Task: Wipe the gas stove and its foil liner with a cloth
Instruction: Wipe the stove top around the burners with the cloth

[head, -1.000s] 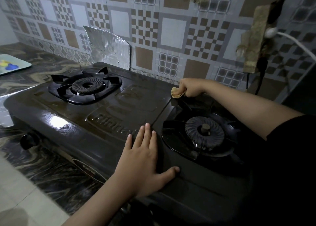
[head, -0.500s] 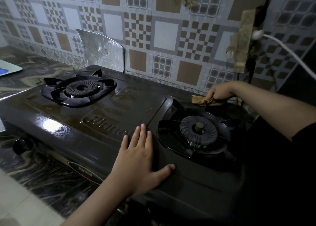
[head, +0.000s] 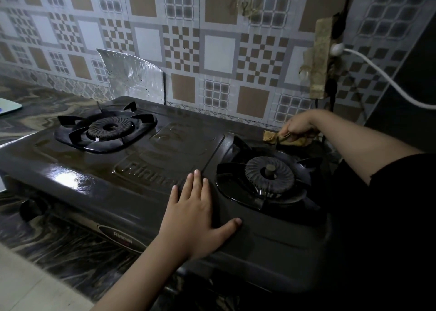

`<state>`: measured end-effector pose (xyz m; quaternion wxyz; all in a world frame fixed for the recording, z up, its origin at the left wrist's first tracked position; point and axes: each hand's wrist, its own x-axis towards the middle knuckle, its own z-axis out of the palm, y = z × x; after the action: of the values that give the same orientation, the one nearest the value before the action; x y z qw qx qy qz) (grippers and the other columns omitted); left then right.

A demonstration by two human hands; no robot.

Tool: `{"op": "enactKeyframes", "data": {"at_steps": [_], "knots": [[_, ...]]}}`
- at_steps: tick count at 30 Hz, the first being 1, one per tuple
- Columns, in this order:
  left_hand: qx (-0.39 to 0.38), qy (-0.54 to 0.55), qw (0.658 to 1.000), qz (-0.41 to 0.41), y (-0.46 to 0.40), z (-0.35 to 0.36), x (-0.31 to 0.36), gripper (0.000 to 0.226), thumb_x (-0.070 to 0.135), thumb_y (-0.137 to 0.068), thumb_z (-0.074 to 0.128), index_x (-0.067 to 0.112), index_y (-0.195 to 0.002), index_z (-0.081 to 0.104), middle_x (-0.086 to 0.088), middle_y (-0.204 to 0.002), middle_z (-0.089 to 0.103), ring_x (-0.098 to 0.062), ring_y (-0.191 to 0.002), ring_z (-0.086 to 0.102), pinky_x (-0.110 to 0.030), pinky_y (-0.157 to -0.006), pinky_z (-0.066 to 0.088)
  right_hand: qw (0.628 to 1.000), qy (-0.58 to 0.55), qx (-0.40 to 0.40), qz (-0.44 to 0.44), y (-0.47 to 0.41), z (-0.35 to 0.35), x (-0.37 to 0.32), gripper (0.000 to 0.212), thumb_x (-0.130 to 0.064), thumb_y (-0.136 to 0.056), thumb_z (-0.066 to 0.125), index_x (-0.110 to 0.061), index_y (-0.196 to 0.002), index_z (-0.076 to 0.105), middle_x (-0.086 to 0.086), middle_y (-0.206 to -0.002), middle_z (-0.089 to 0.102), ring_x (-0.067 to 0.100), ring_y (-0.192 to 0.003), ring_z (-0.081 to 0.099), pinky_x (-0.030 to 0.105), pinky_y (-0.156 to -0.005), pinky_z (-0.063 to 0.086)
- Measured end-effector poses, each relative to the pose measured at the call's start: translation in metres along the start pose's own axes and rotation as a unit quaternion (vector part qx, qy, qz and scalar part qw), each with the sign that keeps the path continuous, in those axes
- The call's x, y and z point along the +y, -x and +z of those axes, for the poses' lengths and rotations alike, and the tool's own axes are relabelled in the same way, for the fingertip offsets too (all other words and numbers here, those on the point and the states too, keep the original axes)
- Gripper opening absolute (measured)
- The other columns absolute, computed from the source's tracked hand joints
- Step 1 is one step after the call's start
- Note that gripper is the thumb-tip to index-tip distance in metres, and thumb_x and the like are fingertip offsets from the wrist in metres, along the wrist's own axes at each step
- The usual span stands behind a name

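Observation:
A dark two-burner gas stove (head: 113,185) sits on a marbled counter. My right hand (head: 298,124) presses a crumpled tan cloth (head: 271,137) onto the stove's back right corner, behind the right burner (head: 269,175). My left hand (head: 195,214) lies flat, fingers spread, on the stove's front middle, holding nothing. The left burner (head: 109,126) and its pan support stand at the back left. A silver foil liner (head: 133,77) leans upright against the tiled wall behind the left burner.
A taped socket strip (head: 320,56) with a white plug and cable (head: 377,70) hangs on the wall above the right corner. A control knob (head: 30,209) sticks out at the stove's front left. A light board (head: 9,105) lies on the counter at far left.
My right hand has slid the cloth to the right along the stove's back edge, from behind the centre seam to the back right corner. My left hand has stayed flat in place.

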<state>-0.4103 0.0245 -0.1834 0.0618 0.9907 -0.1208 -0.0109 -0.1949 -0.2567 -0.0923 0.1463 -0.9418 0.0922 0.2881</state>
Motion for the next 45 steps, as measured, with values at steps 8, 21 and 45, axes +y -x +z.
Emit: {"op": "enactKeyframes", "data": {"at_steps": [8, 21, 45], "knots": [[0.008, 0.001, 1.0, -0.001, 0.0, 0.001, 0.0, 0.123, 0.084, -0.056, -0.004, 0.01, -0.153, -0.003, -0.01, -0.16, -0.017, -0.02, -0.147, -0.017, -0.044, -0.121, -0.002, 0.999, -0.048, -0.011, 0.013, 0.009, 0.003, 0.008, 0.032, -0.028, -0.102, 0.034, -0.016, -0.131, 0.03, 0.002, -0.079, 0.053, 0.014, -0.054, 0.038, 0.021, -0.049, 0.039], [0.01, 0.0, 1.0, -0.001, -0.001, 0.001, 0.001, 0.126, 0.085, -0.054, -0.005, 0.008, -0.154, -0.001, -0.011, -0.16, -0.014, -0.021, -0.148, -0.014, -0.043, -0.119, -0.001, 0.992, -0.024, 0.017, 0.121, 0.041, 0.01, 0.07, 0.052, -0.018, -0.098, 0.043, -0.014, -0.057, 0.075, 0.009, -0.064, 0.058, 0.024, -0.064, 0.045, 0.03, -0.058, 0.041], [0.003, -0.002, 1.0, -0.008, 0.0, -0.001, 0.0, 0.12, 0.086, -0.058, 0.0, 0.014, -0.153, -0.009, -0.006, -0.157, -0.025, -0.018, -0.145, -0.023, -0.041, -0.119, -0.008, 0.955, 0.023, 0.091, -0.282, -0.015, 0.049, -0.135, 0.062, 0.012, -0.065, 0.044, -0.037, -0.09, 0.075, -0.003, -0.112, 0.067, 0.023, -0.091, 0.062, 0.029, -0.063, 0.05]]}}
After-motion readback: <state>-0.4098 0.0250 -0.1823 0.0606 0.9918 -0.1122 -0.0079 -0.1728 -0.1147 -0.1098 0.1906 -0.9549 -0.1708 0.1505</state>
